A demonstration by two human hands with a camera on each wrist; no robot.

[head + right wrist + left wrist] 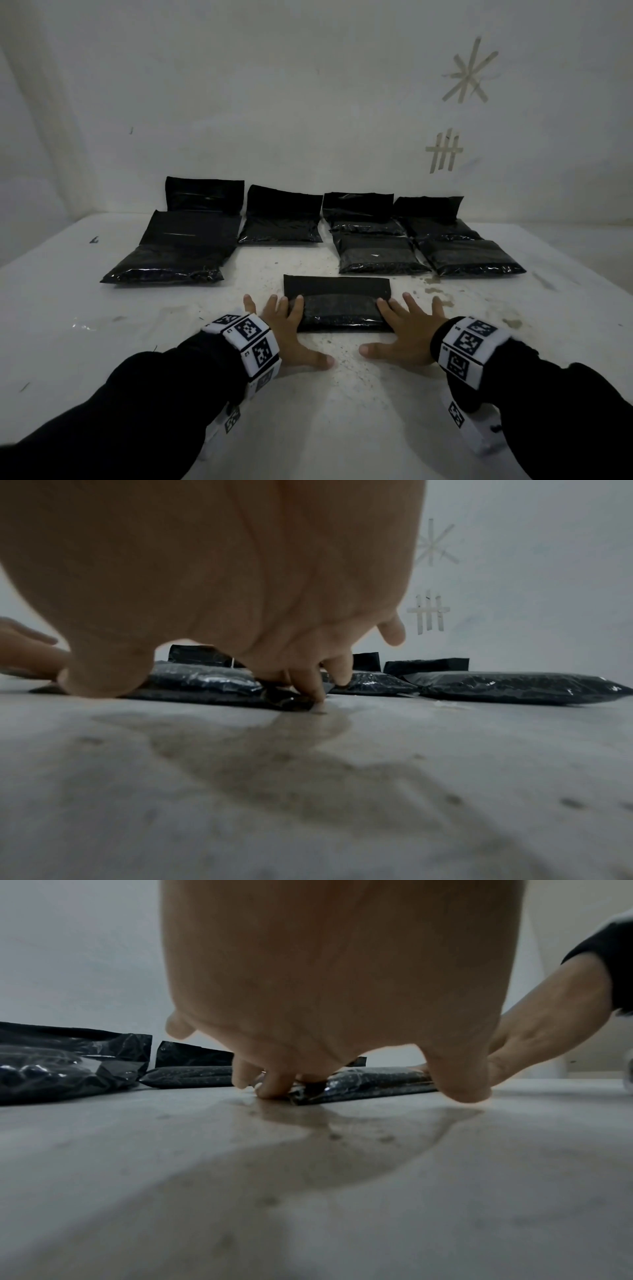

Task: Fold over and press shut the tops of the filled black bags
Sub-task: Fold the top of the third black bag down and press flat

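One filled black bag (337, 308) lies flat on the white table (102, 342) just in front of me, its empty top strip lying flat on the far side. My left hand (294, 332) has spread, straight fingers touching the bag's left edge, with the thumb on the table. My right hand (397, 330) mirrors it on the right edge. In the left wrist view the left hand's fingertips (274, 1088) touch down at the corner of the bag (369, 1083). The right wrist view shows the right hand's fingertips (315, 691) at the other corner of the bag (205, 680).
Several more filled black bags lie in rows toward the wall: a large one at the left (178, 253), one mid-back (281, 222), others at the right (376, 255) (469, 257). Some tops stand against the wall. Tape marks (469, 72) are stuck on the wall.
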